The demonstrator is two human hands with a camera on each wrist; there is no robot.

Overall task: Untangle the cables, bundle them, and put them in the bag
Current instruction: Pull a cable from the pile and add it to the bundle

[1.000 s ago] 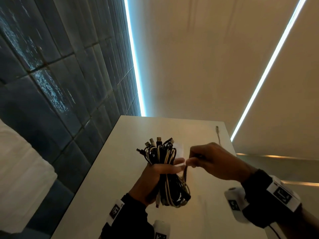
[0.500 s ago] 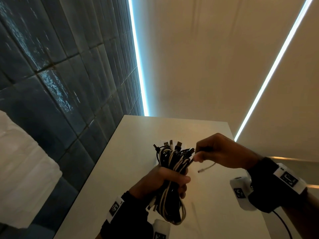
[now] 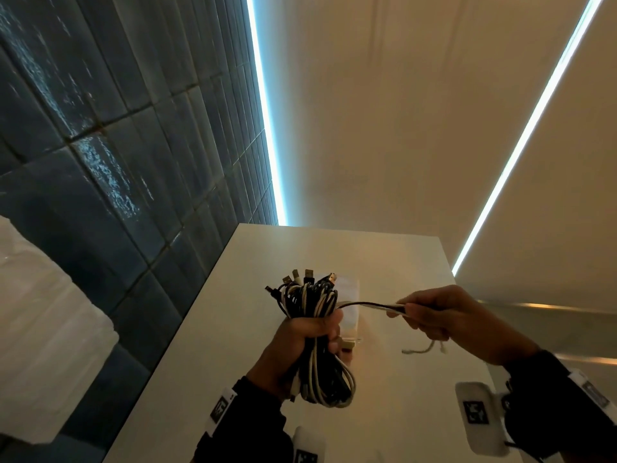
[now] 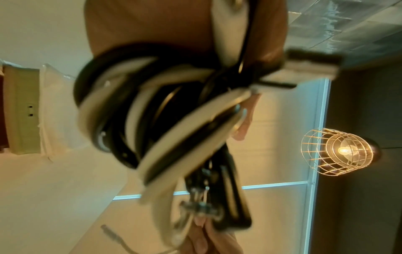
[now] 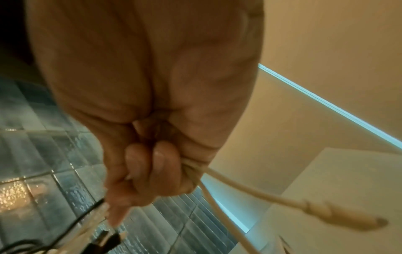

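Note:
My left hand (image 3: 309,332) grips a thick bundle of black and white cables (image 3: 312,302) around its middle, held above the white table (image 3: 400,262). Plug ends stick up from the top and loops hang below my fist. To the right, my right hand (image 3: 430,312) pinches a black and a white strand (image 3: 367,305) drawn taut sideways out of the bundle. A white cable tail (image 3: 422,348) dangles under that hand. In the left wrist view the cable loops (image 4: 156,111) fill the frame, blurred. In the right wrist view my fingers (image 5: 152,165) curl round a white cable (image 5: 250,187) ending in a plug.
A dark tiled wall (image 3: 117,162) runs along the table's left edge. A pale flat packet (image 3: 350,309) lies on the table behind the bundle. A white padded object (image 3: 40,329) stands at the left. A caged lamp (image 4: 339,152) glows in the left wrist view.
My right hand has moved right and away from the bundle, pulling the strands out taut. My left hand has closed fully round the bundle and shifted slightly.

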